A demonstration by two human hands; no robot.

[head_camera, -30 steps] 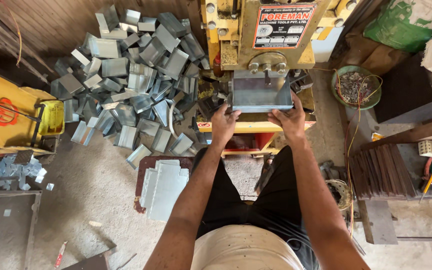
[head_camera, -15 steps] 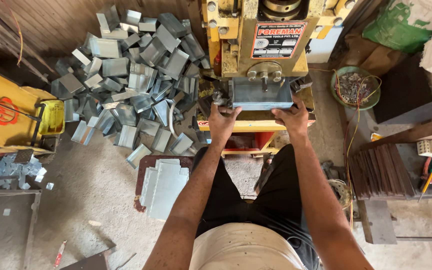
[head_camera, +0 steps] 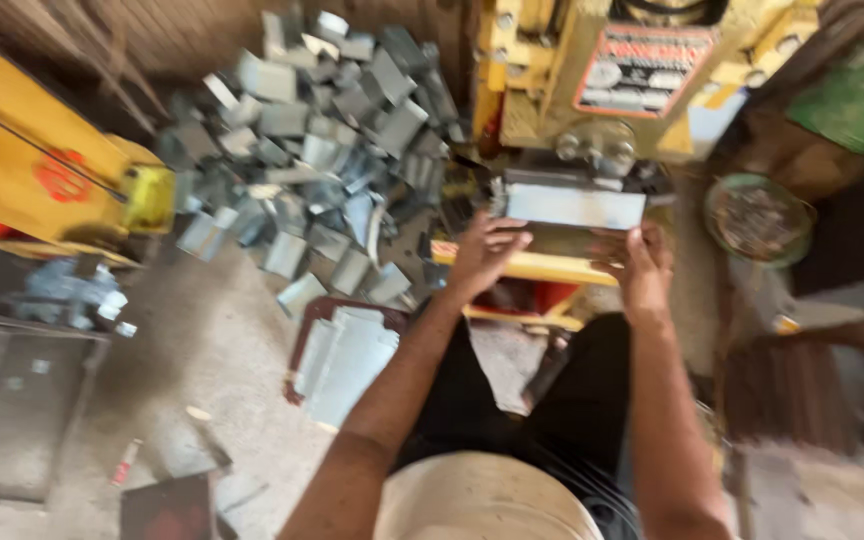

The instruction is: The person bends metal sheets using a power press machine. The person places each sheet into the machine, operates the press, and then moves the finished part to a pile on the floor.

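Observation:
A flat grey metal sheet point(head_camera: 574, 206) rests on the bed of a yellow press machine point(head_camera: 592, 95), under its head. My left hand point(head_camera: 485, 255) touches the sheet's near left corner, thumb up against its edge. My right hand point(head_camera: 642, 262) holds the sheet's near right edge with the fingers over it. The picture is blurred, so the exact grip is hard to see. Both forearms reach forward from my lap.
A big heap of bent grey metal pieces point(head_camera: 322, 150) lies on the floor at the left. A stack of flat sheets point(head_camera: 347, 362) sits by my left knee. A yellow machine point(head_camera: 52, 180) stands far left. A round bowl of small parts point(head_camera: 758, 216) is at the right.
The camera has tipped down and to the left, blurring the view. Both hands stay at the sheet's near edge on the press bed, and the sheet looks narrower than one second ago.

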